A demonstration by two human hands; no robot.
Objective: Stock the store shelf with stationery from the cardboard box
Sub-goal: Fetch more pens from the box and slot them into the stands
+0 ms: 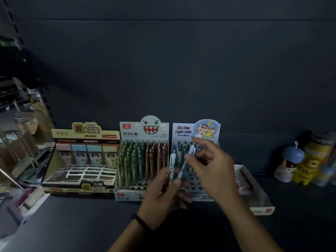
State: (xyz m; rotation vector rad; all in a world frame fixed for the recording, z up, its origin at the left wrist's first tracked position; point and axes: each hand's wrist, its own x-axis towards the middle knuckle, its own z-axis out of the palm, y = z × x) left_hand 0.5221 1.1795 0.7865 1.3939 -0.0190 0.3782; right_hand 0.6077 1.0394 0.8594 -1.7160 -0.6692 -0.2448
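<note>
On the dark shelf (91,224) stands a cartoon-printed pen display box (183,131) with a perforated insert, partly hidden by my hands. My left hand (161,195) grips a few pens upright, among them a white-green pen (172,166). My right hand (209,168) pinches a blue pen (189,157) by its upper half; its lower end is down by my left thumb. The cardboard box is out of view.
Left of it stand a monster-faced pen display (143,157) full of green and brown pens and a yellow lead-refill display (81,157). A low white tray (254,188) lies to the right. Blue and yellow containers (305,160) stand far right. Shelf upright and racks at left.
</note>
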